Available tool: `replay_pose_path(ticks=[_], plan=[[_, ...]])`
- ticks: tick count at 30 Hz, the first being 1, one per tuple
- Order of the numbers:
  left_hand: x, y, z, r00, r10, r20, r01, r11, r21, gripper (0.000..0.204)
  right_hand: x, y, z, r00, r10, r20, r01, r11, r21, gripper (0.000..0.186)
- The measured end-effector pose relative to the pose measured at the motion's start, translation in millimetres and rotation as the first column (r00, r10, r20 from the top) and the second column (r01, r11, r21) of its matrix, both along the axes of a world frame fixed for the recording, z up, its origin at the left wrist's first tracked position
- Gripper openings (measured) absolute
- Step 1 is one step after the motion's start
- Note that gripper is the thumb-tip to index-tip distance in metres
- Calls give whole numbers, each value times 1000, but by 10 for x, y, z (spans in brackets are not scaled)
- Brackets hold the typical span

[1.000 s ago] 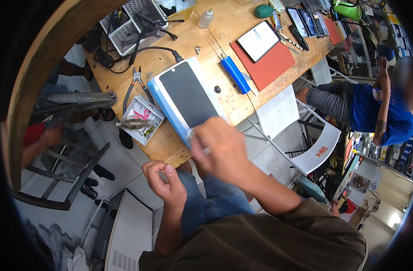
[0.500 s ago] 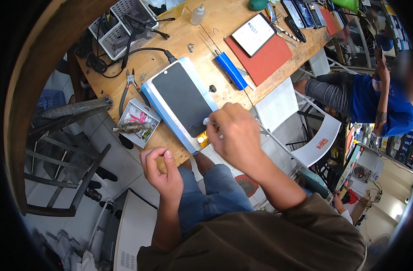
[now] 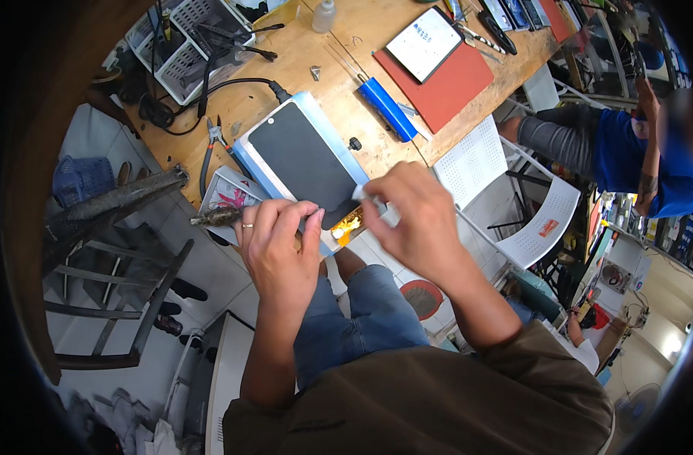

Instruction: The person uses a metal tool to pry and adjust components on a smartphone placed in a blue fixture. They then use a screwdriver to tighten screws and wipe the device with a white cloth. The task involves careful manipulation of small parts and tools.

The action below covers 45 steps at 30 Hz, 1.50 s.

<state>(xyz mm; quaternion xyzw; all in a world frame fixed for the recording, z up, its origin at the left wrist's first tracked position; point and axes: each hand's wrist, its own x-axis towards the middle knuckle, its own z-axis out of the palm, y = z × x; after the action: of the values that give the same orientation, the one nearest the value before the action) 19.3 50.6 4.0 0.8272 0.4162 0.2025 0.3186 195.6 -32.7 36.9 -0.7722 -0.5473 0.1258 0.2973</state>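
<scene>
A flat blue-and-white box-shaped device [image 3: 248, 158] lies on the wooden bench, with a dark rectangular panel [image 3: 297, 152] on top. My right hand [image 3: 418, 216] pinches a small white piece [image 3: 358, 192] at the panel's near right corner; its kind is too blurred to tell. At the panel's near left corner is my left hand [image 3: 282, 239], fingers bent and thumb pressed toward the fingertips; whether something thin is between them is hidden. A shiny gold-yellow part [image 3: 348, 226] shows at the device's near edge between my hands.
Left of the device are cutting pliers [image 3: 213, 140] and a small white tray [image 3: 226, 193] with a dark lump on it. A blue cylinder-handled tool [image 3: 386, 110] and a red mat [image 3: 456, 95] lie to the right. A white chair [image 3: 471, 163] and a person in blue stand beyond.
My left hand has moved up and right to the panel's near corner, its fingers closing in. My right hand has shifted slightly right, with the white piece still in its fingers.
</scene>
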Motion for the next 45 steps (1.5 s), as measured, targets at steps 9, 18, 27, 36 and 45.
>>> replay_pose_path(ticks=[9,18,27,36,45], plan=[[34,139,189,971,-150,-185,193,950,244,11,-30,-28,-83,984,-132,117,136,990,-33,18],[35,159,149,976,-107,-189,150,962,230,12,-81,-32,-84,1000,-7,12,7,1000,-4,19],[30,58,159,980,-116,-164,155,956,248,13,-129,-49,-31,997,39,-73,-38,999,12,21],[62,85,174,983,-96,-159,126,972,196,12,102,-277,-81,995,-62,-84,62,998,-10,21],[39,67,183,976,-112,-188,152,965,213,13,-6,-264,-81,987,-110,-115,112,994,14,21]])
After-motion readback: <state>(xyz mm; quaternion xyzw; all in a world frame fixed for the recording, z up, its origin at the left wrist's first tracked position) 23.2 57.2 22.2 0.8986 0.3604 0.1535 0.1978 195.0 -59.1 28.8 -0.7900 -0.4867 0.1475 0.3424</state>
